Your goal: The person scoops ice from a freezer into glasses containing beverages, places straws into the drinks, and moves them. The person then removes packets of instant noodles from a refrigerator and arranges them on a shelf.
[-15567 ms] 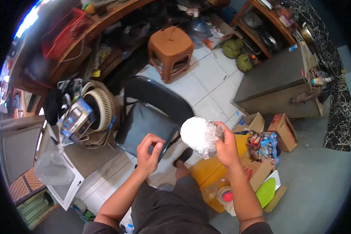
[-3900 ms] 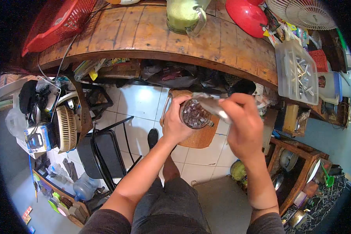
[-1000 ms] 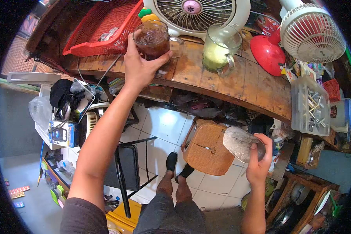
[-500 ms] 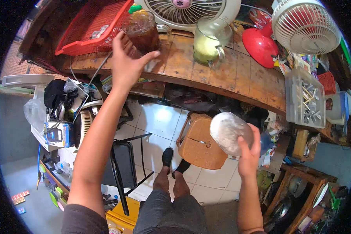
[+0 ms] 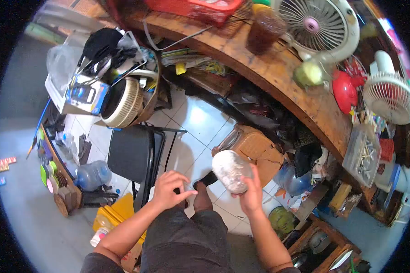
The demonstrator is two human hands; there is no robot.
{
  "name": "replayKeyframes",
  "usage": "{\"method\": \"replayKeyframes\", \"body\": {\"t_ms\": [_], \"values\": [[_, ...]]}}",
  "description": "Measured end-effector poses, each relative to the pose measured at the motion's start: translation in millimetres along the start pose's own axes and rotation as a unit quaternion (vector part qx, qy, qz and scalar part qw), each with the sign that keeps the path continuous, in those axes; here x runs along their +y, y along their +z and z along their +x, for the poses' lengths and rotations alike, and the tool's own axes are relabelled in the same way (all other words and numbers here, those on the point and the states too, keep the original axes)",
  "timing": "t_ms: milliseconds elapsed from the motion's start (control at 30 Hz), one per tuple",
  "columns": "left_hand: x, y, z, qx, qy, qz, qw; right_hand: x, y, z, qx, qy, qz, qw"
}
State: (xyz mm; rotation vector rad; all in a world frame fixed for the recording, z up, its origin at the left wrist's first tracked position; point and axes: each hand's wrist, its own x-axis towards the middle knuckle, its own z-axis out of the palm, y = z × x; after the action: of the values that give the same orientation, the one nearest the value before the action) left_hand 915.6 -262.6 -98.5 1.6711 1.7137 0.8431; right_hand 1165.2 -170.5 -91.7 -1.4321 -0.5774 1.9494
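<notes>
- A curved wooden counter (image 5: 282,63) sweeps across the top and down the right of the view, with pale floor tiles (image 5: 205,123) below it.
- A black chair (image 5: 130,150) stands on the tiles to the left, just beyond the left hand.
- An orange-brown stool (image 5: 257,145) stands near the counter, behind the right hand's load as seen from above.
- A white fan (image 5: 312,25) with a pink hub sits at the back of the counter; a smaller white fan (image 5: 389,95) is farther right.
- A red basket (image 5: 214,13) is partly cut off at the top edge.
- A clear box (image 5: 351,157) of utensils is at the counter's right end, below a red domed object (image 5: 344,93).
- On the counter, a mug of dark drink (image 5: 264,34) stands in front of the white fan; a clear mug with pale green contents (image 5: 310,75) is farther right, well apart from it.
- The left hand (image 5: 171,189) hovers in front of the dark shorts (image 5: 187,241), fingers loosely curled and thumb pointing right; nothing shows in its grasp.
- The right hand (image 5: 252,191) grips the lower right edge of a rounded whitish block, with its fingers partly hidden.
- The whitish block (image 5: 230,170), ice by its look, is held up in the air between the hands, nearer the right; its surface is white at the top and greyer, more translucent below.
</notes>
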Motion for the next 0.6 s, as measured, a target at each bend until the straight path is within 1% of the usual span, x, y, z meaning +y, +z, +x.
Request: {"method": "replayKeyframes", "body": {"t_ms": [33,67,167,200,233,300,333,367,433,467,533,567,600], "values": [[-3,-6,-14,-0.011,-0.001,-0.005,1.000,9,11,-1,-0.036,0.016,0.013,0.999],[-5,-10,-25,0.012,-0.008,-0.012,1.000,16,23,-2,-0.072,0.033,0.026,0.997],[-16,-27,-64,0.054,-0.021,-0.006,0.998,19,78,-9,-0.098,0.074,0.029,0.992],[-16,-40,-73,0.070,-0.009,-0.010,0.997,15,100,-15,-0.123,0.078,-0.008,0.989],[-19,-51,-86,0.089,-0.031,0.000,0.996,21,119,-15,-0.145,0.094,-0.021,0.985],[-26,-76,-115,0.156,0.002,-0.011,0.988,38,162,-15,-0.182,-0.007,-0.059,0.981],[-30,-89,-132,0.184,0.007,-0.005,0.983,42,186,-20,-0.220,0.006,-0.050,0.974],[-37,-98,-153,0.208,-0.013,-0.013,0.978,54,205,-23,-0.233,0.010,-0.052,0.971],[-50,-132,-186,0.255,-0.002,-0.002,0.967,74,255,-42,-0.254,0.015,-0.022,0.967],[-62,-148,-202,0.266,-0.001,0.001,0.964,90,276,-48,-0.265,0.012,-0.029,0.964],[-88,-181,-233,0.290,-0.013,-0.010,0.957,125,313,-57,-0.239,0.009,-0.055,0.969],[-100,-199,-249,0.294,-0.015,-0.010,0.956,142,330,-62,-0.242,0.010,-0.059,0.968],[-115,-218,-262,0.290,-0.024,-0.021,0.957,157,349,-67,-0.231,0.019,-0.038,0.972]]}}
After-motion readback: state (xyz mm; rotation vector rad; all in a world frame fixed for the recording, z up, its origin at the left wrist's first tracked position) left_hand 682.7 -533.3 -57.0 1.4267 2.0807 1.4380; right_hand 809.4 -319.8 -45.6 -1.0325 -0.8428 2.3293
